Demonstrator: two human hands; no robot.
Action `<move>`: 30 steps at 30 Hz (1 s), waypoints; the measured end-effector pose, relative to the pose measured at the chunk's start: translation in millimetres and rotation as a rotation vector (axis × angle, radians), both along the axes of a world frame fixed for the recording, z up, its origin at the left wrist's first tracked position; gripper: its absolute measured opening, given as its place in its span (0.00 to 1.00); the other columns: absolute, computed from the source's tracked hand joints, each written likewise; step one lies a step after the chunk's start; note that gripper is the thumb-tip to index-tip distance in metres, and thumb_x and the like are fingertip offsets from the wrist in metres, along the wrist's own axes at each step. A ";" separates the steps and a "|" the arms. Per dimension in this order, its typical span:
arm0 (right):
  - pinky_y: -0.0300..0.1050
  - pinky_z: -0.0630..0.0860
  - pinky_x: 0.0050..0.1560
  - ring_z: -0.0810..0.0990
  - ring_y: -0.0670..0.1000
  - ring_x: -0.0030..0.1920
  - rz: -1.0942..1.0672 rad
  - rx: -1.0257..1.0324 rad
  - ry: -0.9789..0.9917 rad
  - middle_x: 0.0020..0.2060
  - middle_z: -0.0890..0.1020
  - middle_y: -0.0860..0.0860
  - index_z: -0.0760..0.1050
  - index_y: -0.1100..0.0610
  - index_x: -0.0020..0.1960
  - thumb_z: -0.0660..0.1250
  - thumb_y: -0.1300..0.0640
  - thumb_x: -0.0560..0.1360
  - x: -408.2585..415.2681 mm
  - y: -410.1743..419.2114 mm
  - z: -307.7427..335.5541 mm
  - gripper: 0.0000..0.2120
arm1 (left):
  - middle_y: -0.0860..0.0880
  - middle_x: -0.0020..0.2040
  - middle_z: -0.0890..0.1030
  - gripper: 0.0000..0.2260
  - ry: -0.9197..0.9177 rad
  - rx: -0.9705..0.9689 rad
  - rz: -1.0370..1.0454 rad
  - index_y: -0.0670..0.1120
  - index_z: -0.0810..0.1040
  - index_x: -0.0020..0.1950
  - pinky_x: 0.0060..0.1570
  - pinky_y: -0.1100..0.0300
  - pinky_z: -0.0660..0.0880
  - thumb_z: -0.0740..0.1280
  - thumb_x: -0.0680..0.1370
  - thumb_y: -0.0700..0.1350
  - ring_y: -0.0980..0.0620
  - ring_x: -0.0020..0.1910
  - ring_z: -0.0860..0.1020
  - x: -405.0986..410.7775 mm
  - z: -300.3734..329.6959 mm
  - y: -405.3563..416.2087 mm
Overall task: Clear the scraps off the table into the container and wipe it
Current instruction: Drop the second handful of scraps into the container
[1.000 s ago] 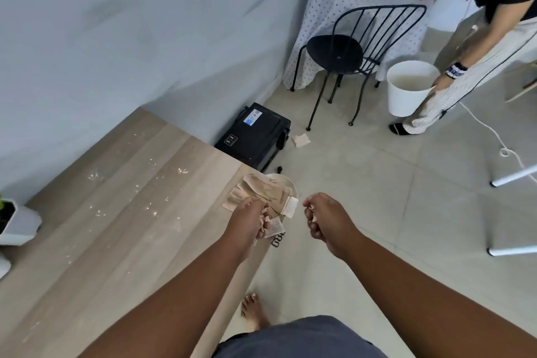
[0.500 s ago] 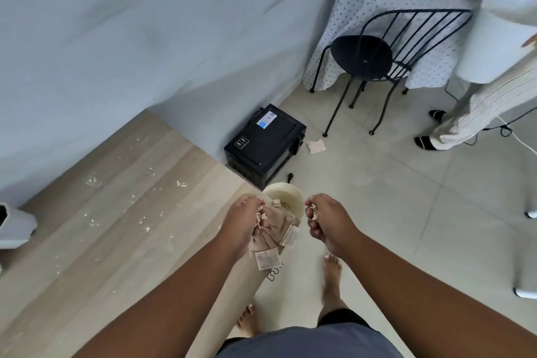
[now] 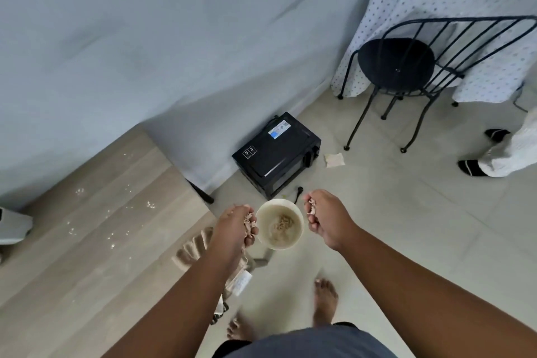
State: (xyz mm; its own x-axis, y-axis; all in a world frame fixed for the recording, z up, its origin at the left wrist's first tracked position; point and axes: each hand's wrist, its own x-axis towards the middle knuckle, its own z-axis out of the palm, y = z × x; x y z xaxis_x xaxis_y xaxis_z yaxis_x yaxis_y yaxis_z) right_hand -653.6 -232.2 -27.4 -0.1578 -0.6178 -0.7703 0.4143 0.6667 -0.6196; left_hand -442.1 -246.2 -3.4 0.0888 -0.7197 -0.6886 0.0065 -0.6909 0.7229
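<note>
While both hands hover over the floor just past the end of the light wooden tabletop [image 3: 96, 241], the round cream plastic container [image 3: 279, 223] sits on the pale tiled floor directly between them, with a heap of beige shredded scraps [image 3: 281, 228] already lying in its bottom. The left hand [image 3: 236, 227] is curled shut around a clump of pinkish scraps at the container's left rim, and a beige cloth [image 3: 193, 248] with a white tag dangles beneath that wrist, though what holds it cannot be told. The right hand [image 3: 322, 216] is likewise closed, pinching a smaller bit of scrap at the right rim. Compared with a second ago, the view has tipped downward and the hands have travelled off the tabletop's end corner: the cloth that lay spread on that corner now hangs below the left hand, and the container, then half hidden behind it, is fully exposed. That suggests the gathered handfuls are about to be dropped in. White crumbs [image 3: 128, 213] remain scattered along the tabletop's far edge near the wall, so more clearing and the wiping are probably yet to come. A black microwave [image 3: 276, 154] stands on the floor behind the container.
</note>
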 end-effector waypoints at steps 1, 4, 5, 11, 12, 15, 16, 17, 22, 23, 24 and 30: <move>0.40 0.62 0.27 0.67 0.47 0.25 0.008 0.007 -0.005 0.30 0.76 0.48 0.76 0.55 0.47 0.58 0.59 0.73 -8.8 -1.6 -4.7 0.08 | 0.48 0.36 0.79 0.06 0.000 0.013 0.011 0.44 0.79 0.51 0.25 0.62 0.65 0.63 0.82 0.44 0.53 0.28 0.75 -9.2 -0.4 -0.5; 0.39 0.62 0.27 0.67 0.47 0.25 0.018 0.054 -0.018 0.29 0.76 0.48 0.76 0.54 0.47 0.58 0.58 0.73 -27.6 -4.1 -20.8 0.08 | 0.50 0.34 0.80 0.07 -0.023 0.087 0.020 0.49 0.80 0.47 0.23 0.62 0.70 0.64 0.81 0.47 0.52 0.30 0.74 -32.9 -5.2 0.1; 0.39 0.62 0.26 0.67 0.47 0.25 0.019 0.073 -0.024 0.29 0.76 0.48 0.76 0.54 0.46 0.58 0.58 0.73 -30.7 -3.7 -25.2 0.08 | 0.50 0.33 0.80 0.08 -0.031 0.105 0.017 0.49 0.80 0.46 0.23 0.62 0.70 0.64 0.81 0.48 0.51 0.30 0.73 -38.5 -7.1 1.6; 0.38 0.62 0.27 0.67 0.48 0.25 0.026 0.154 -0.047 0.29 0.76 0.48 0.76 0.53 0.45 0.58 0.59 0.74 -44.3 -6.2 -50.9 0.08 | 0.48 0.36 0.77 0.05 0.024 0.138 0.064 0.44 0.77 0.52 0.37 0.50 0.70 0.61 0.83 0.42 0.51 0.28 0.73 -69.7 -28.1 11.2; 0.38 0.62 0.27 0.67 0.48 0.25 0.027 0.168 -0.043 0.30 0.76 0.49 0.76 0.54 0.46 0.58 0.59 0.74 -45.0 -7.5 -55.0 0.08 | 0.47 0.36 0.76 0.05 0.033 0.156 0.074 0.43 0.76 0.52 0.39 0.49 0.70 0.61 0.83 0.42 0.51 0.29 0.73 -71.6 -31.9 12.7; 0.38 0.62 0.27 0.68 0.48 0.24 0.039 0.211 -0.024 0.30 0.76 0.49 0.76 0.54 0.46 0.59 0.59 0.75 -45.3 -11.5 -66.2 0.07 | 0.48 0.37 0.76 0.06 0.028 0.187 0.097 0.43 0.76 0.53 0.30 0.60 0.63 0.60 0.83 0.41 0.51 0.29 0.73 -71.3 -43.4 14.3; 0.37 0.62 0.27 0.68 0.48 0.24 0.047 0.226 -0.021 0.30 0.75 0.49 0.76 0.53 0.46 0.60 0.60 0.75 -44.9 -13.4 -69.7 0.07 | 0.47 0.37 0.76 0.06 0.024 0.197 0.109 0.43 0.76 0.53 0.28 0.61 0.62 0.60 0.83 0.41 0.51 0.29 0.73 -70.6 -48.5 13.5; 0.37 0.62 0.26 0.68 0.48 0.24 0.057 0.238 -0.020 0.30 0.75 0.48 0.76 0.53 0.46 0.60 0.60 0.75 -44.2 -14.8 -73.5 0.07 | 0.47 0.37 0.76 0.06 0.026 0.207 0.126 0.42 0.76 0.53 0.27 0.62 0.61 0.60 0.83 0.41 0.51 0.29 0.73 -70.4 -53.5 12.4; 0.37 0.61 0.26 0.67 0.48 0.23 0.083 0.267 0.001 0.29 0.76 0.49 0.77 0.54 0.46 0.61 0.60 0.75 -42.0 -25.4 -98.3 0.06 | 0.47 0.34 0.75 0.05 0.066 0.269 0.229 0.42 0.76 0.52 0.25 0.63 0.61 0.60 0.82 0.40 0.52 0.28 0.73 -79.2 -86.7 9.3; 0.37 0.61 0.26 0.68 0.48 0.23 0.081 0.271 0.009 0.30 0.76 0.49 0.77 0.54 0.46 0.61 0.60 0.75 -41.1 -27.2 -106.2 0.06 | 0.47 0.34 0.75 0.05 0.065 0.286 0.237 0.42 0.76 0.51 0.26 0.62 0.61 0.60 0.81 0.40 0.51 0.28 0.73 -81.8 -95.7 10.0; 0.38 0.61 0.26 0.68 0.48 0.23 0.078 0.276 0.013 0.31 0.76 0.50 0.77 0.55 0.46 0.61 0.60 0.75 -39.7 -28.6 -114.2 0.06 | 0.47 0.34 0.75 0.05 0.063 0.303 0.242 0.43 0.76 0.50 0.26 0.61 0.61 0.61 0.81 0.41 0.51 0.28 0.73 -84.3 -105.4 11.0; 0.39 0.62 0.27 0.69 0.49 0.25 0.095 0.334 -0.002 0.33 0.77 0.52 0.76 0.57 0.48 0.61 0.61 0.76 -18.7 -31.8 -157.8 0.06 | 0.48 0.34 0.78 0.07 0.061 0.381 0.270 0.48 0.80 0.46 0.26 0.60 0.65 0.65 0.74 0.49 0.50 0.30 0.73 -96.9 -164.9 18.2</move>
State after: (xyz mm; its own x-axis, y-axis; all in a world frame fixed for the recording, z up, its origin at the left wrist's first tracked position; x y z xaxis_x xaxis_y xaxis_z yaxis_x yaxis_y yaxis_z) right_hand -672.3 -264.0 -185.2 -0.1096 -0.3434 -0.9328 0.3420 0.8681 -0.3598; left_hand -539.0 -228.0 -168.3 0.1891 -0.3711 -0.9091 0.2567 -0.8750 0.4105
